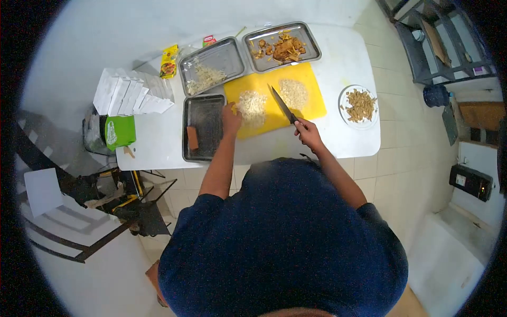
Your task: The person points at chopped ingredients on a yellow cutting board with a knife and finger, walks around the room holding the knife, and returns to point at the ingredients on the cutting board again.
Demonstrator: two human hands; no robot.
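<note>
My right hand (309, 133) grips the black handle of a kitchen knife (282, 103), its blade slanting up and left over the yellow cutting board (311, 84). At the board's left edge is my left hand (231, 118), beside a pile of chopped whitish pieces (252, 107). Its thumb and fingers look slightly apart, and nothing shows in them. A second pile of finely chopped pale pieces (293, 94) lies right of the blade. Left of my left hand, a dark metal tray (208, 148) contains a reddish-brown rectangular block (193, 138).
Behind the board stand a metal tray with whitish bits (211, 57) and a metal tray with browned food (309, 55). A plate of brown pieces (361, 105) is at right. White boxes (124, 92), a yellow packet (169, 62) and a green package (120, 132) stand at left.
</note>
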